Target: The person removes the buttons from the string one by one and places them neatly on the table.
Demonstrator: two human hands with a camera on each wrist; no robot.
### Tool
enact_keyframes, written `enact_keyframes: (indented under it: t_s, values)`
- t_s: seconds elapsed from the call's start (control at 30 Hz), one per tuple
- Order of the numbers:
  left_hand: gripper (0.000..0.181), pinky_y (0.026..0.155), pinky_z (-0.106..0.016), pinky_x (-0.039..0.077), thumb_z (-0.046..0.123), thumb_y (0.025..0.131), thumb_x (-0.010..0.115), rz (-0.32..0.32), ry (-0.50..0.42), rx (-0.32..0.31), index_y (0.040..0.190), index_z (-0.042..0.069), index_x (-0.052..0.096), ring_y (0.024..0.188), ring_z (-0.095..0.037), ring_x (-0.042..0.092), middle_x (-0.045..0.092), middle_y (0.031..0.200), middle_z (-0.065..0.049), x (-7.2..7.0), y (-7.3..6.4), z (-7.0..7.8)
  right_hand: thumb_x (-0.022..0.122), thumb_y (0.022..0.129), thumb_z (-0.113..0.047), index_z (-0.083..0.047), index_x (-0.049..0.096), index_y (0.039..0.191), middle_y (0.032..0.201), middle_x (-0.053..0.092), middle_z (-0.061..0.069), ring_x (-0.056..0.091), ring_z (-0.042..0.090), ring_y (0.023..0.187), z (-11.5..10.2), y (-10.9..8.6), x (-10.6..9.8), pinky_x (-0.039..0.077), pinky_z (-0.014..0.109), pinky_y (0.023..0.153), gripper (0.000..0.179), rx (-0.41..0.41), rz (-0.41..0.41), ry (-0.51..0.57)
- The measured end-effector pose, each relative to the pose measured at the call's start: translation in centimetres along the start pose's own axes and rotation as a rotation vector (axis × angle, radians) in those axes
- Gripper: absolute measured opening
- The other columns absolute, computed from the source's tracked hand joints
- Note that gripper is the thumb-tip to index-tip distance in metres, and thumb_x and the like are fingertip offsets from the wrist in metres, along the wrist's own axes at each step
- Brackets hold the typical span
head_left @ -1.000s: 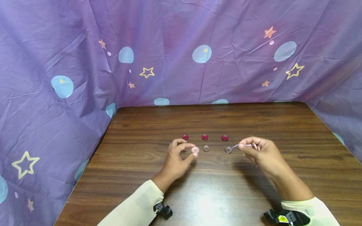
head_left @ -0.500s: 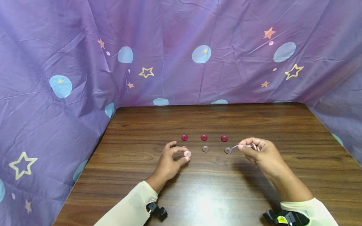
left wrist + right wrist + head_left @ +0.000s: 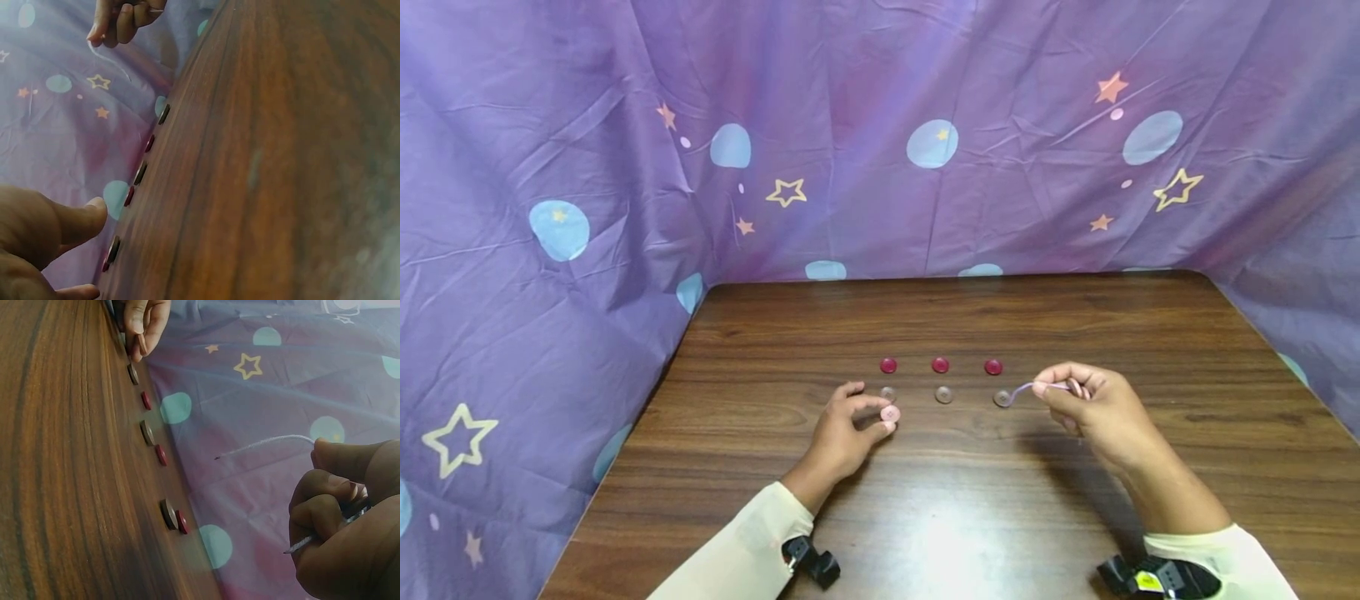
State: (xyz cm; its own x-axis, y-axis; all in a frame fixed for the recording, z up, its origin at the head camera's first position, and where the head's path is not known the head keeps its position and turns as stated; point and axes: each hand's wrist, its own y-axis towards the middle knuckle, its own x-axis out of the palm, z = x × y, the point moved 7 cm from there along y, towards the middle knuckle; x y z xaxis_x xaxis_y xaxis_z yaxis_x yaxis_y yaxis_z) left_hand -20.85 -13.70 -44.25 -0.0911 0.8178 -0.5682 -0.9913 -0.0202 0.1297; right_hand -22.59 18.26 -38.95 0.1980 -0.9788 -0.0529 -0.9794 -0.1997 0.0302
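My left hand (image 3: 838, 433) pinches a round pink button (image 3: 890, 414) between thumb and forefinger, its face and holes turned to the head camera. The right wrist view shows this button (image 3: 142, 344) edge-on. My right hand (image 3: 1097, 417) pinches a thin lilac cord (image 3: 1021, 388), whose free end curves out to the left. In the right wrist view the cord (image 3: 275, 439) hangs above the table, apart from the buttons, and another end (image 3: 300, 544) emerges below the curled fingers. Whatever else lies inside those fingers is hidden.
Three dark red buttons (image 3: 940, 365) lie in a row on the wooden table (image 3: 970, 321). Nearer me is a row of three grey-brown buttons (image 3: 943, 395), the left one (image 3: 887, 393) just beyond my left fingertips. A purple patterned cloth (image 3: 850, 150) hangs behind the table.
My left hand has drawn left and slightly nearer with the pink button, uncovering the left grey-brown button. The right hand keeps its hold on the cord, nearly still.
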Motion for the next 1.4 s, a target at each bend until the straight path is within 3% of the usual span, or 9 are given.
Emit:
enact_keyframes:
  t_s: [0.37, 1.03, 1.4]
  values:
    - [0.028, 0.113, -0.055, 0.038, 0.020, 0.077, 0.084, -0.008, 0.083, 0.050, 0.104, 0.019, 0.077, 0.138, -0.041, 0.044, 0.053, 0.142, -0.017, 0.25, -0.11, -0.15, 0.066, 0.094, -0.009, -0.010, 0.067, 0.088, 0.059, 0.050, -0.009, 0.041, 0.003, 0.047, 0.07, 0.05, 0.06, 0.023, 0.034, 0.038, 0.006, 0.002, -0.007, 0.010]
    - [0.025, 0.116, -0.058, 0.033, 0.017, 0.079, 0.082, -0.020, 0.134, 0.081, 0.103, 0.014, 0.077, 0.143, -0.042, 0.038, 0.052, 0.144, -0.016, 0.46, -0.24, 0.10, 0.065, 0.094, -0.009, -0.010, 0.066, 0.089, 0.058, 0.048, -0.009, 0.040, 0.003, 0.047, 0.17, 0.03, 0.09, 0.022, 0.038, 0.039, 0.005, -0.008, -0.009, -0.007]
    - [0.026, 0.118, -0.058, 0.030, 0.020, 0.080, 0.080, -0.043, 0.132, 0.051, 0.105, 0.016, 0.076, 0.146, -0.039, 0.034, 0.049, 0.148, -0.013, 0.44, -0.37, 0.03, 0.067, 0.094, -0.011, -0.011, 0.066, 0.088, 0.058, 0.048, -0.010, 0.041, 0.003, 0.047, 0.28, 0.08, 0.11, 0.022, 0.039, 0.039, 0.006, 0.000, -0.004, 0.003]
